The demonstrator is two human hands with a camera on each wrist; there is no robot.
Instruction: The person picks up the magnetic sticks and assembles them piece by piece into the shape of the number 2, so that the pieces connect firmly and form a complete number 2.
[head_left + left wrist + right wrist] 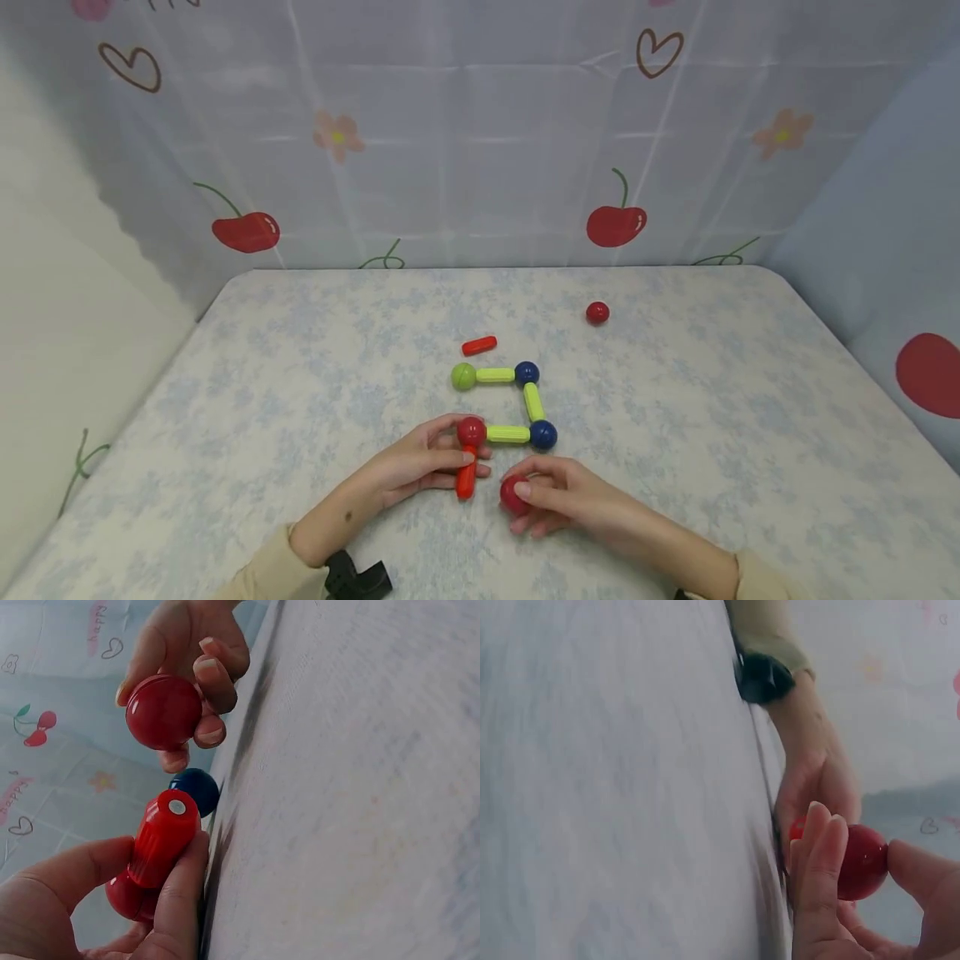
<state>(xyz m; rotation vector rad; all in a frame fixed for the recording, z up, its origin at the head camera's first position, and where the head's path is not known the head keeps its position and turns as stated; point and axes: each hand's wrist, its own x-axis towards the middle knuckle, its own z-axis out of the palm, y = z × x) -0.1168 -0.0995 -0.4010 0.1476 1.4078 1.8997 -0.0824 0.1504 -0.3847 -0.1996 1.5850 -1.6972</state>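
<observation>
My left hand [423, 461] pinches a red rod [163, 844] between thumb and finger. One end of the rod meets a red ball [472, 431]; a pale metal disc shows at its free end. From that ball a yellow-green rod [507, 434] runs to a blue ball [543, 434]. A second yellow-green rod [533, 402] leads on to another blue ball [527, 372], and a third rod [495, 376] ends at a green ball [463, 376]. My right hand [558, 495] holds a loose red ball [163, 712] by thumb and fingertips, just right of the rod's free end.
A loose red rod [479, 345] lies behind the green ball. Farther back and to the right sits another red ball [597, 313]. The patterned tabletop [300, 350] ends at a printed curtain [465, 167]. A black wrist device [358, 578] is by the left sleeve.
</observation>
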